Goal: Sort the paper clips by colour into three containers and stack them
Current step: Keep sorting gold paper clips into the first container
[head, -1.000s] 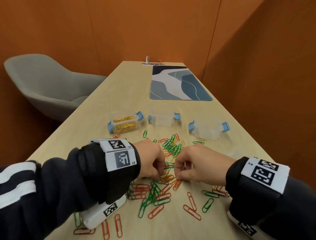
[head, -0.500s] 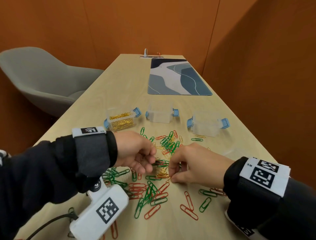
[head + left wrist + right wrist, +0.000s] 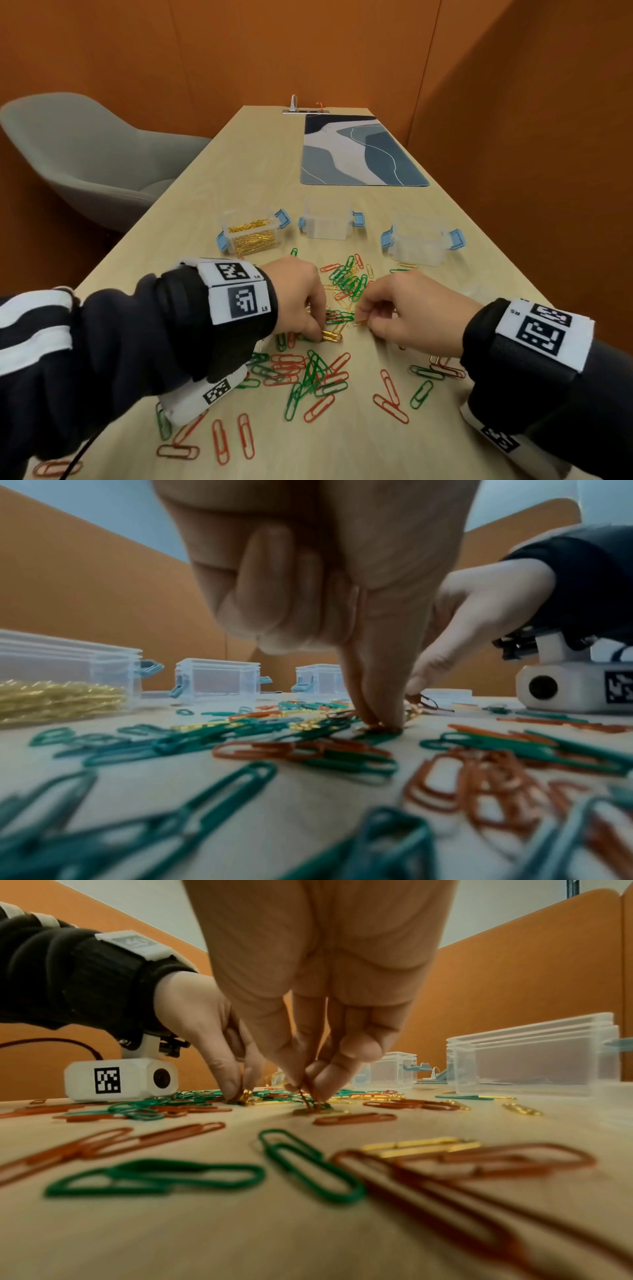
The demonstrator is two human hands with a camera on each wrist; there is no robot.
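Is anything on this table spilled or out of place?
Nothing looks damaged. Red, green and gold paper clips lie loose across the table, as expected mid-sort. Only the left container holds clips, all gold.

Red, green and gold paper clips (image 3: 310, 371) lie scattered flat on the counter (image 3: 239, 164); behind them stand three clear containers in a row: the left container (image 3: 251, 233) holds gold clips, the middle container (image 3: 327, 224) and right container (image 3: 419, 244) look empty
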